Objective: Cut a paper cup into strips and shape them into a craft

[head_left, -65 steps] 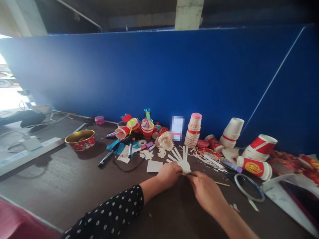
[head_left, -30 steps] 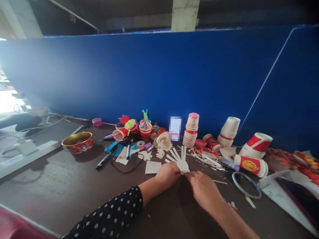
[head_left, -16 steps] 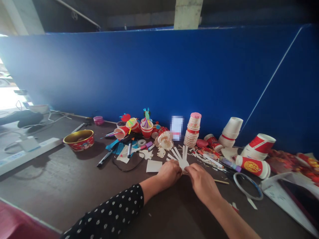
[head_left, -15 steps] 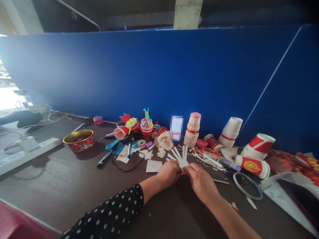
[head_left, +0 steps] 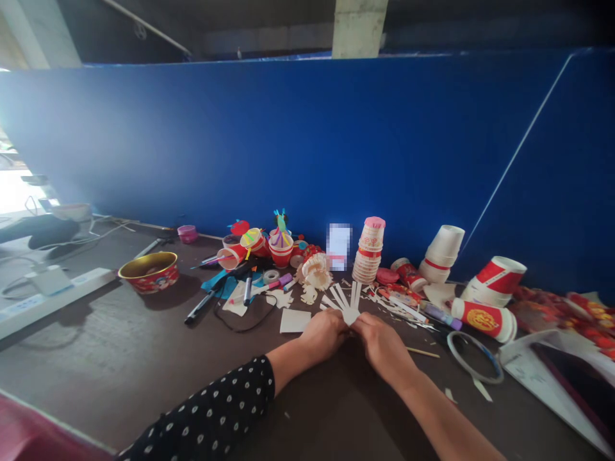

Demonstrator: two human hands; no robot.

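Note:
A white paper piece cut into long strips [head_left: 350, 314] is held just above the dark table, its strips fanning away from me. My left hand [head_left: 325, 334] grips its left side with bent fingers. On its near right side, the fingers of my right hand [head_left: 379, 338] are closed. The two hands almost touch, and they hide the near part of the paper. Left of my left hand lies a white square of paper [head_left: 295, 321]. Thin paper scraps [head_left: 394, 307] are scattered beyond my right hand.
Stacked paper cups [head_left: 369, 256] stand near the blue partition [head_left: 307, 147]. Decorated cups [head_left: 281, 250] and markers [head_left: 247, 288] lie left of centre. A gold-rimmed red bowl [head_left: 150, 274] and a power strip [head_left: 57, 301] are farther left. At right are a tape roll [head_left: 475, 358] and a tablet [head_left: 576, 384].
The view has shifted slightly, moving the scene a little to the left. My hands remain on the strip-cut paper, with the right fingers slightly nearer the left hand.

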